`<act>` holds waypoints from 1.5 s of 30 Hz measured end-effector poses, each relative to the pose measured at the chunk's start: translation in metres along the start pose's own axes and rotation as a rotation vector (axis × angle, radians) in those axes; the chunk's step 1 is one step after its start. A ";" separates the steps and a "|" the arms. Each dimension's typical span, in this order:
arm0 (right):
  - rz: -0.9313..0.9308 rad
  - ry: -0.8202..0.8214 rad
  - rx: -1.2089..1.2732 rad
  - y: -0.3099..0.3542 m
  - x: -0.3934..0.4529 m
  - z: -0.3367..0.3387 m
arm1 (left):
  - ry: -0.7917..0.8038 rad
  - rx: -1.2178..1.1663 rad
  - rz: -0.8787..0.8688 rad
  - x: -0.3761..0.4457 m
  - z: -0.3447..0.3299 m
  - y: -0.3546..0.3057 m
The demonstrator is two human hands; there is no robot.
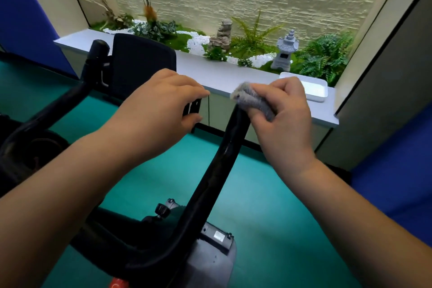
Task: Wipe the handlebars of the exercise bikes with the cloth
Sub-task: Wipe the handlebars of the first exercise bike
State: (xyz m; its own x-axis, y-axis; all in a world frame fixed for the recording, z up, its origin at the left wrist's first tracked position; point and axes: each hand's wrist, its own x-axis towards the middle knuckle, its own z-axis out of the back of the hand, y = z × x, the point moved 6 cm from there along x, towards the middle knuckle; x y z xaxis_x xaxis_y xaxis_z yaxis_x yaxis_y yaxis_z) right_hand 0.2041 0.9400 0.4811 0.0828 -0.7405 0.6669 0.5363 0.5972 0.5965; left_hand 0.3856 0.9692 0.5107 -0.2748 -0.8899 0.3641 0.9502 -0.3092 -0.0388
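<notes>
A black exercise bike stands below me with two handlebar arms. My right hand [281,114] grips a grey cloth [251,98] wrapped over the top end of the right handlebar [219,159]. My left hand [161,107] curls round the black console mount [192,107] at the middle of the bars, fingers over its top, thumb below. The left handlebar [70,96] rises to the left, its tip free. A black console panel [142,63] stands behind my left hand.
A white ledge [224,75] runs across ahead, with a white tray [314,87] on it and a stone lantern [284,54], rocks and ferns behind. The floor [268,206] is teal. Blue panels stand at the left and right. The bike's grey base [210,262] lies below.
</notes>
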 end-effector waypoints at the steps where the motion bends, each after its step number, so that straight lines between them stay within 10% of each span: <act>1: -0.001 0.023 -0.002 0.002 -0.015 -0.003 | -0.003 -0.005 -0.014 0.000 -0.001 0.001; 24: -0.063 -0.075 -0.257 0.014 0.015 -0.001 | -0.069 -0.003 -0.265 0.001 -0.010 0.012; 45: -0.182 0.161 -0.104 0.032 -0.091 -0.023 | -0.195 -0.077 -0.318 -0.019 -0.004 0.012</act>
State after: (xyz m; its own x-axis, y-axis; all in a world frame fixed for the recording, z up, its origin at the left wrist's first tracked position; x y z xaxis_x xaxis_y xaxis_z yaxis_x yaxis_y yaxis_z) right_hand 0.2333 1.0192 0.4296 0.1056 -0.8773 0.4682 0.6372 0.4211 0.6454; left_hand 0.4015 0.9809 0.4998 -0.5137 -0.6672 0.5394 0.8063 -0.5902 0.0379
